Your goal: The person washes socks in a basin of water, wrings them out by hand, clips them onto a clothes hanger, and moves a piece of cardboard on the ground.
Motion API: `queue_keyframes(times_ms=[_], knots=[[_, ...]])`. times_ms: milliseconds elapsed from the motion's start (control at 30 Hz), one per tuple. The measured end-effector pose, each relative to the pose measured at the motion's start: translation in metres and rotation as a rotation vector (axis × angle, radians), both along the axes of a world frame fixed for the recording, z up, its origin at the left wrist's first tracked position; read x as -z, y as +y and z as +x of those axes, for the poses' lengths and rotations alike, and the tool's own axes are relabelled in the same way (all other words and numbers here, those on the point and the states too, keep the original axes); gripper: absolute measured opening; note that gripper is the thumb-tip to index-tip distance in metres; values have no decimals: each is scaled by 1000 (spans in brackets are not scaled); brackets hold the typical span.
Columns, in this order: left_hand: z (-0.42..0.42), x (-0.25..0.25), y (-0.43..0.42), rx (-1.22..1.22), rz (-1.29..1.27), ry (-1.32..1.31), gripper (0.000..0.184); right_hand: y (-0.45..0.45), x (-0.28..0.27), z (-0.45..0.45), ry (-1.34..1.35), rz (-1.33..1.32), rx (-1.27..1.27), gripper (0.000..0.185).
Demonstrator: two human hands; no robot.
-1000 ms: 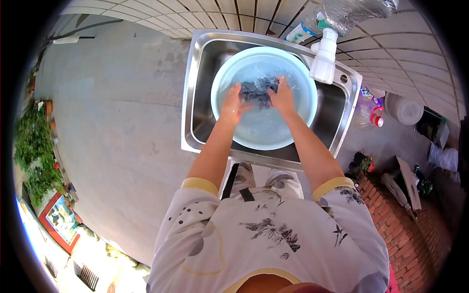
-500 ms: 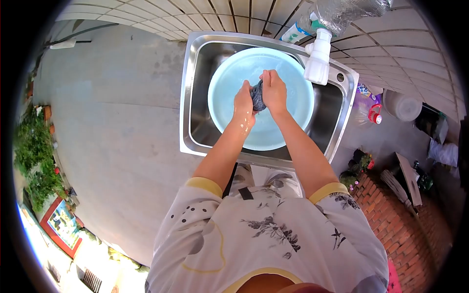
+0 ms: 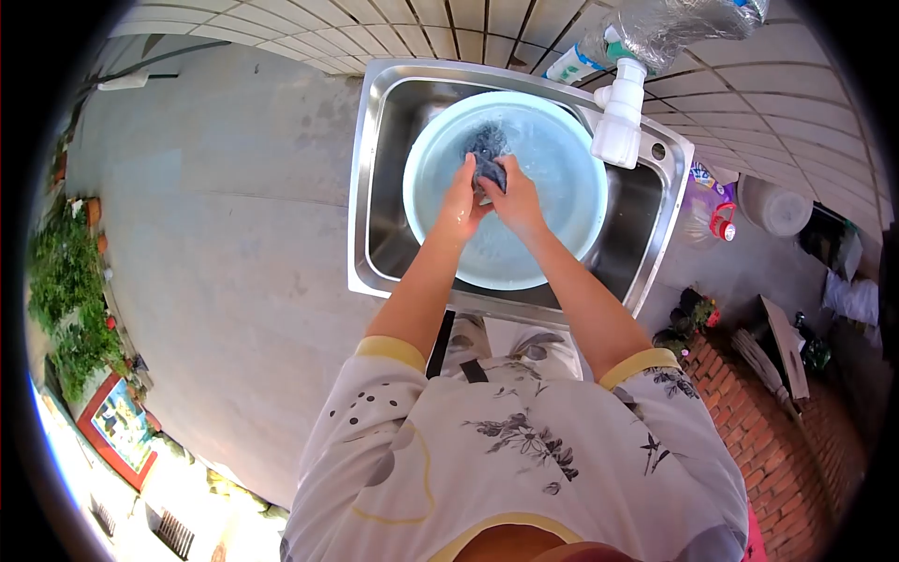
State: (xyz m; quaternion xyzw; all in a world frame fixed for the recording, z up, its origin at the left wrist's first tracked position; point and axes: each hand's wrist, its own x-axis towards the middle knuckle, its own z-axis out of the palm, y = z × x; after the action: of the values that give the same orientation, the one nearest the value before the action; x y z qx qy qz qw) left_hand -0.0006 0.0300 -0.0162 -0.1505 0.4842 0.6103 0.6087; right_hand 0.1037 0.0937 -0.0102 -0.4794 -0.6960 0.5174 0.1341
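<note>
A dark grey wet cloth (image 3: 488,142) hangs between my two hands over the water in a pale blue basin (image 3: 412,192). My left hand (image 3: 459,201) grips its near end from the left, fingers curled round it. From the right, my right hand (image 3: 517,199) pinches the same end with thumb and fingers. The cloth's far part spreads loosely in or at the water. Wet drops shine on my left wrist. The basin sits inside a stainless steel sink (image 3: 379,234).
A white plastic tap (image 3: 618,126) juts over the sink's back right corner. Right of the sink are a bottle with a red handle (image 3: 722,222) and a whitish bucket (image 3: 777,204). A tiled wall (image 3: 412,33) runs behind. Potted plants (image 3: 66,290) line the far left.
The cloth was a tight bundle pressed between both palms; now it is loosened and spreads away from me into the basin. My hands have dropped slightly toward me and changed grip.
</note>
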Motion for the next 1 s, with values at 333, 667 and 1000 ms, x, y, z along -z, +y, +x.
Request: queue_keyframes(times_ms=[333,667,1000], knots=[[21,-37,15,-213,-27,-70,39,2,-74,-20,-146,305,-12,33],[-6,-13,-17,200,-339,368,37,20,15,33,-223,337,-176,22],[-8,-1,-5,-146,-104,-101,41,-30,-64,-10,18,282,-30,17]])
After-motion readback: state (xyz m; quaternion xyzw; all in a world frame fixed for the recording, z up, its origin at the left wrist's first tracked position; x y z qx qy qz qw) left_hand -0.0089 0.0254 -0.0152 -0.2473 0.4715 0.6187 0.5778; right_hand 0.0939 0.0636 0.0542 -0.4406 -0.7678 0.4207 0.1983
